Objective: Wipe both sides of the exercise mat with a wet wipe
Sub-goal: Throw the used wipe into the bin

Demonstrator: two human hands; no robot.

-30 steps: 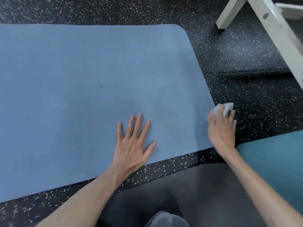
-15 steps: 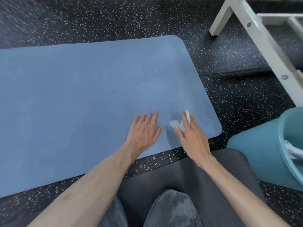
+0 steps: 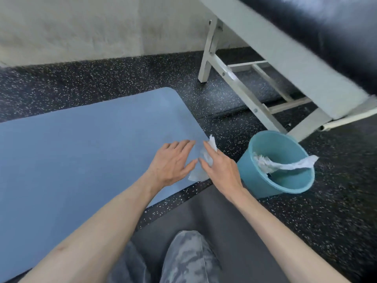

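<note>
Now lifted off exercise mat (image 3: 81, 156) w/ wet wipe (image 3: 204, 162), both hands near mat's rt corner. Rt hand (image 3: 221, 170) pinches wipe; lt hand (image 3: 171, 162) relaxed, fingers straight, beside it.

Gym: speckled rubber floor (image 3: 122, 78), padded white-framed bench (image 3: 285, 58), exercise mat (image 3: 81, 150).

The blue mat (image 3: 81, 150) runs off the left edge, and the right hand (image 3: 221, 170) hides part of the wipe (image 3: 202, 170).
</note>
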